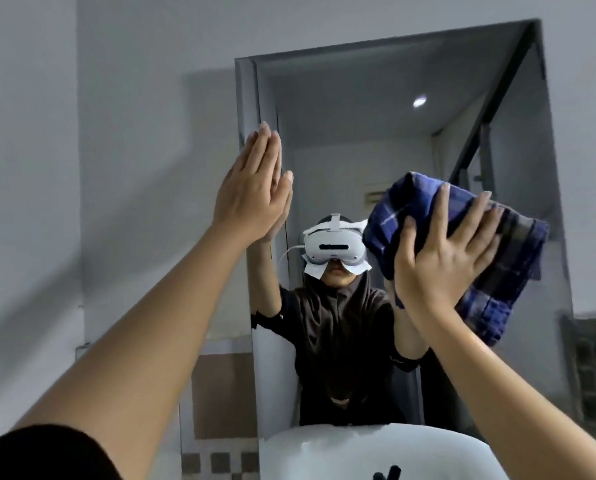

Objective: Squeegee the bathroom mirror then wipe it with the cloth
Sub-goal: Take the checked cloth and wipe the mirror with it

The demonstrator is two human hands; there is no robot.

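Observation:
The tall bathroom mirror [386,109] hangs on the grey wall ahead and reflects a person in a headset. My right hand [442,261] presses a folded blue checked cloth [504,258] flat against the glass at mid height, right of centre. My left hand [251,188] is raised with its fingers straight and together, its palm resting flat at the mirror's left edge, holding nothing. A dark handle-like object [388,472] pokes up at the bottom edge by the sink; I cannot tell whether it is the squeegee.
A white sink [324,452] sits right below the mirror. Grey wall [134,168] spreads to the left, with brown and checked tiles [220,410] low down. A dark patterned surface [594,368] stands right of the mirror.

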